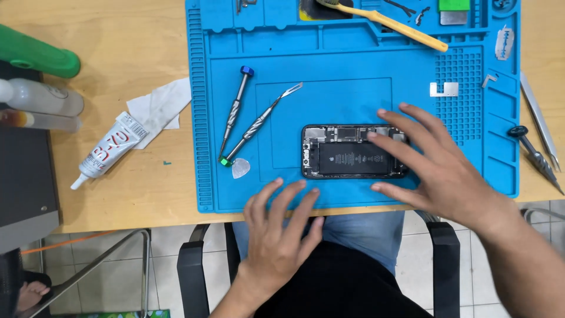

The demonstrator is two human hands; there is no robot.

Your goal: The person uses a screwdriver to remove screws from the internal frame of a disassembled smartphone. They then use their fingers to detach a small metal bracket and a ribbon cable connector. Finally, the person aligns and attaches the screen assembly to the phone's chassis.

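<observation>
An opened phone (347, 154) with its black battery and boards exposed lies flat on the blue work mat (353, 65). My right hand (435, 165) is spread over the phone's right end, fingertips touching its top and bottom edges. My left hand (279, 229) rests with fingers apart on the mat's front edge, just left of and below the phone, holding nothing. A blue-capped screwdriver (235, 109), a metal pry tool (262, 121) and a pale triangular pick (240, 169) lie left of the phone.
A yellow-handled brush (394, 25) lies across the mat's top trays. Tweezers (538, 121) and a dark screwdriver (532, 154) sit off the mat's right edge. A glue tube (109, 150), white tissue (159, 106), clear bottles (41, 97) and a green object (35, 54) are at left.
</observation>
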